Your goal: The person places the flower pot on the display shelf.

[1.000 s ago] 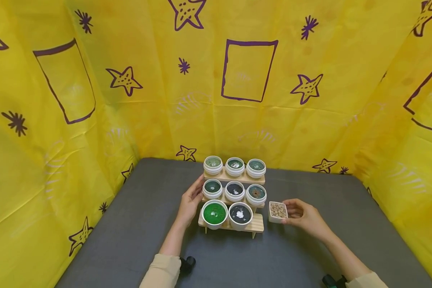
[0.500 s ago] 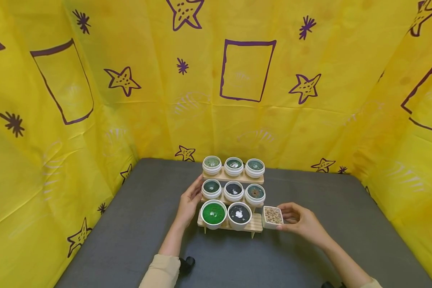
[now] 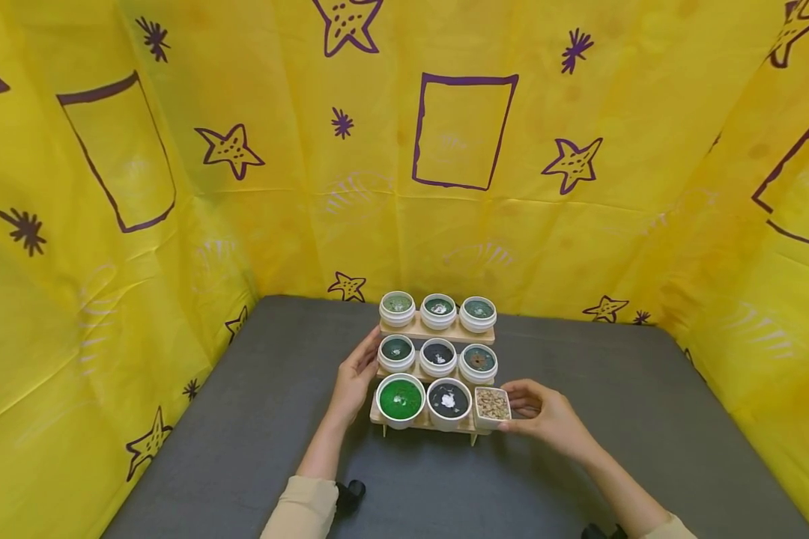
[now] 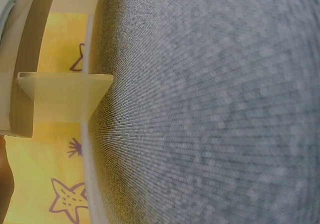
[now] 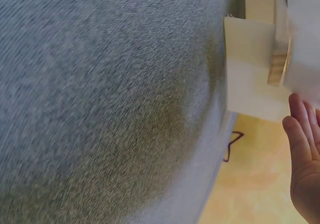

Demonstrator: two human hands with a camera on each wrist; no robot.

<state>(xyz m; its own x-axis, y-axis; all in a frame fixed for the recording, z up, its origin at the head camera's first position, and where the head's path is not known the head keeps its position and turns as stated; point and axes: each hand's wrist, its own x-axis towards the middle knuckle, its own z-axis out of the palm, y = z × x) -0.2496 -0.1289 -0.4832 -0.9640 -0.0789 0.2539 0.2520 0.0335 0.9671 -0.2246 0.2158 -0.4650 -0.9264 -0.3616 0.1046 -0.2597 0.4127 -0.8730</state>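
Observation:
A three-tier wooden rack (image 3: 472,337) stands on the table and bears rows of small round white bowls with green and dark contents, such as the bright green bowl (image 3: 401,400). My right hand (image 3: 549,419) holds a square white bowl (image 3: 492,406) of beige flakes by its right side, at the right end of the lowest tier. In the right wrist view that bowl (image 5: 305,48) is by the board's end; whether it bears on the board I cannot tell. My left hand (image 3: 353,383) rests against the rack's left side, its fingertips partly hidden.
The dark grey table (image 3: 276,419) reaches up to a yellow curtain (image 3: 310,224) with starfish drawings behind and at both sides. A short rack leg (image 4: 60,91) shows in the left wrist view.
My right hand has carried the square bowl leftward from beside the rack to the right end of its lowest tier. The left hand has stayed at the rack's left side.

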